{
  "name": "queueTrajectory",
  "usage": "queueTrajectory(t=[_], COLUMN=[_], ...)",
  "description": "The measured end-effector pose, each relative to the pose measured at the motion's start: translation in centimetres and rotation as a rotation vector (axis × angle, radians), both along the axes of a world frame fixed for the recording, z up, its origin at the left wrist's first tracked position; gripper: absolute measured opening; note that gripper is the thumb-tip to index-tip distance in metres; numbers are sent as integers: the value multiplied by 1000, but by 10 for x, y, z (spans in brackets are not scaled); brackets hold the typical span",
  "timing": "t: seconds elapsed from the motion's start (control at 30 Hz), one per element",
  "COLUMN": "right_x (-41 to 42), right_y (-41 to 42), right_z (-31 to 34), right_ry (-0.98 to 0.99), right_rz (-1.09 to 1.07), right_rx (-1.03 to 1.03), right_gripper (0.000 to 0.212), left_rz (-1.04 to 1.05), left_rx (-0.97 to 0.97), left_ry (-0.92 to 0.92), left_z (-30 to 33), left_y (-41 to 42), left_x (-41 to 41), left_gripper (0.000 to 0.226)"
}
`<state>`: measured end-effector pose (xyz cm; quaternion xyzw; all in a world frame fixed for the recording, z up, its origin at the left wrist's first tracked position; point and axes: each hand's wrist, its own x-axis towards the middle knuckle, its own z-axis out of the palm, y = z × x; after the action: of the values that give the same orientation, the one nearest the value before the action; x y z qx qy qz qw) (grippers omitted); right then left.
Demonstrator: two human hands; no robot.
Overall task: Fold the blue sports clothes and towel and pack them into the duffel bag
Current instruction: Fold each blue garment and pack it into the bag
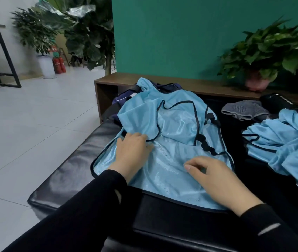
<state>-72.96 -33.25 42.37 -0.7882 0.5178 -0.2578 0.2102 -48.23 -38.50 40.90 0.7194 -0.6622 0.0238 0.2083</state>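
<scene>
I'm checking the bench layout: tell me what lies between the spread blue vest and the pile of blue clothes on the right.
In the head view, only bare black bench separates the spread vest from the pile.

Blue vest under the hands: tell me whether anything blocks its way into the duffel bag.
The light blue vest itself drapes over the navy duffel bag behind it, hiding the opening. Both the left hand and right hand rest flat on it. Nothing else visibly lies between them.
</scene>
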Motion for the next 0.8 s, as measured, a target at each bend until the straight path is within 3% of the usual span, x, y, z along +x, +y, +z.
queueTrajectory(t=[0.13, 0.27, 0.4, 0.57, 0.63, 0.67, 0.73, 0.8], right_x=[-1, 4, 27, 73, 91, 97, 105, 106], right_y=[0, 0, 0, 0, -2, -3, -4, -6], right_z=[1, 3, 9, 16, 13, 10, 6, 6], right_ry=[-13, -65, -85, 14, 114, 128, 74, -5], right_rz=[12, -27, -56, -49, -87, -106, -144, -170], right_rx=[0, -72, -211, -276, -263, -273, -318, -351], right_gripper=[12, 9, 39, 71, 64, 51, 21, 8], left_rz=[85, -27, -277, -378, -406, -401, -376, -381], left_rx=[-122, -298, -359, -235, -199, -200, -248, -320], left_ry=[-37, 191, 475, 527, 481, 446, 360, 324], left_z=[-6, 13, 37, 47, 42, 39, 34, 34], left_y=[-4, 7, 40, 70, 73, 74, 75, 77], left_x=[4, 11, 16, 19, 24, 27, 36, 47], left_gripper=[16, 25, 19, 14, 14, 14, 32, 37])
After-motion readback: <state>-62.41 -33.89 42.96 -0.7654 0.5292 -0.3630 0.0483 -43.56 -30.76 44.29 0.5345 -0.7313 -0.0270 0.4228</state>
